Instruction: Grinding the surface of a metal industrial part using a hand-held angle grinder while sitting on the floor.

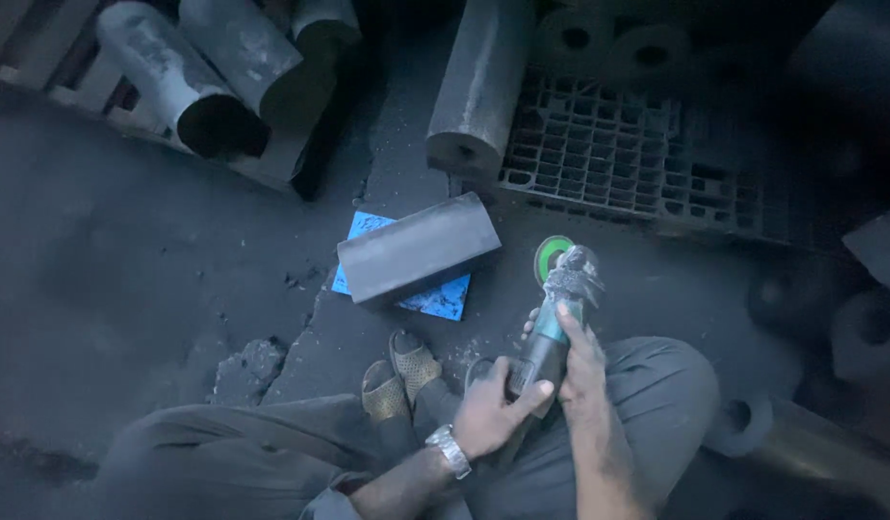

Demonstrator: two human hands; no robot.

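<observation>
Right now my left hand and my right hand both clench the grey-and-teal angle grinder with its green disc over my lap, its long axis pointing up and away. The dark grey, dusty, half-round metal block lies ahead and to the left — on a blue pad on the floor, lengthwise across me, nearer my left hand.

Left grip: fingers curled closed, wrist bent inward, forearm rising from below.
Right grip: closed, just beside left grip, forearm upright.
</observation>
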